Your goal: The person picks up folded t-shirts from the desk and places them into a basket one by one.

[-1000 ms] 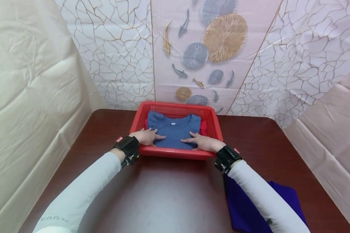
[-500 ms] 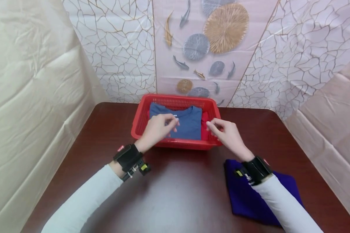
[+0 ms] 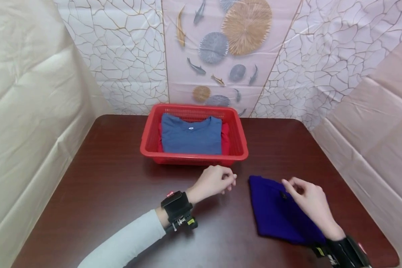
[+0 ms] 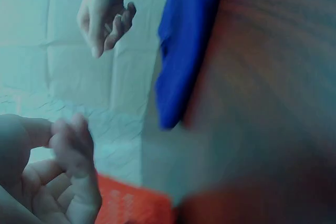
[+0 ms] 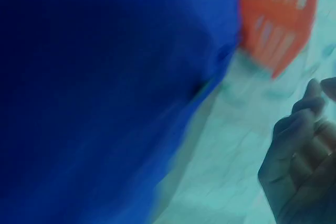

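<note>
A folded dark blue garment lies flat on the right side of the table, and it fills much of the right wrist view as bright blue cloth. My right hand hovers over its right part, fingers loosely bent and holding nothing. Left of the garment, above the table, my left hand is in the air with relaxed, loosely curled fingers and nothing in them. A folded grey-blue T-shirt lies inside the red plastic basket, with red cloth showing at its sides.
The basket stands near the back edge of the dark brown table. Behind the table hangs a patterned cloth with fish and round motifs. Pale cloth walls close in the left and right sides.
Both hands have lifted off the T-shirt in the basket and moved right and toward the person. The right hand is now over the dark blue garment, the left hand in front of the basket.
</note>
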{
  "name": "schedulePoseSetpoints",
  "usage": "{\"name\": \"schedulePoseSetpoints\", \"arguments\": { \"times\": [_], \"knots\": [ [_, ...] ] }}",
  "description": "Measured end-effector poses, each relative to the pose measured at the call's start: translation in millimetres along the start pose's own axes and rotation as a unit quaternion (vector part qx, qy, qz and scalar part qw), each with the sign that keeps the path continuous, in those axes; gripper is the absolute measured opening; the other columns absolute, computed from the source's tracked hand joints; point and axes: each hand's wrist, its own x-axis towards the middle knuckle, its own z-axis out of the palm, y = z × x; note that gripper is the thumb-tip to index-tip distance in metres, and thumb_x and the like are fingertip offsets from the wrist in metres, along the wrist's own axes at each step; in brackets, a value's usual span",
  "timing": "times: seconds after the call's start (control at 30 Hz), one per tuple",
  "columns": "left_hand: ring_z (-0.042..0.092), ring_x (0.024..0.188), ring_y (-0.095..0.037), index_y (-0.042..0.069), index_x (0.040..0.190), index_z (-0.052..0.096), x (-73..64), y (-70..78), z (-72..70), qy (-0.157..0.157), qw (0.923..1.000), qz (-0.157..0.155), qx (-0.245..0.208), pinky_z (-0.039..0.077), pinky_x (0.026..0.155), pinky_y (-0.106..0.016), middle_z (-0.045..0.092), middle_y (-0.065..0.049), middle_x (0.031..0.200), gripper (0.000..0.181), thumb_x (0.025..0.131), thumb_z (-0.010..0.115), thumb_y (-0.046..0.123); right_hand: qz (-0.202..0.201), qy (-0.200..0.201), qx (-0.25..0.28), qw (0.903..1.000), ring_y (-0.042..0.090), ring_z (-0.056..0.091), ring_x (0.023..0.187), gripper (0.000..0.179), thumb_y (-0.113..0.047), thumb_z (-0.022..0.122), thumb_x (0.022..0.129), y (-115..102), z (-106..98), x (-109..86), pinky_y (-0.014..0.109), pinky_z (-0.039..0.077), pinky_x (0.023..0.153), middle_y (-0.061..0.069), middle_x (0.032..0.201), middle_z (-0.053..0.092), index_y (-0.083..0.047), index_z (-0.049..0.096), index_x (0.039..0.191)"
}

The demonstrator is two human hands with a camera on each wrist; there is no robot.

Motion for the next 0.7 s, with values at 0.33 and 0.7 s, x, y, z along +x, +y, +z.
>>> {"name": "schedulePoseSetpoints", "arguments": {
  "times": [0.33, 0.7],
  "knots": [
    [0.066, 0.066, -0.017, -0.001, 0.106, 0.061, 25.5, -13.1, 55.1, -0.089, 0.979, -0.12, -0.139, 0.057, 0.055, -0.029, 0.071, -0.016, 0.087, 0.023, 0.087, 0.058, 0.013, 0.211, -0.119, -0.081, 0.9668, 0.032, 0.06, 0.074, 0.067, -0.058, 0.041, 0.09, 85, -44, -51.4, 0.049, 0.043, 0.058, 0.022, 0.096, 0.063, 0.003, 0.056, 0.114],
    [0.064, 0.084, -0.03, -0.011, 0.121, 0.046, 43.3, -5.2, 91.8, -0.132, 0.9078, -0.211, -0.338, 0.057, 0.071, -0.046, 0.061, -0.024, 0.107, 0.043, 0.086, 0.056, 0.012, 0.359, -0.262, 0.202, 0.8728, 0.018, 0.064, 0.084, 0.089, -0.056, 0.046, 0.089, 106, -45, -51.1, 0.039, 0.058, 0.068, 0.019, 0.104, 0.066, 0.016, 0.025, 0.137]
  ]
}}
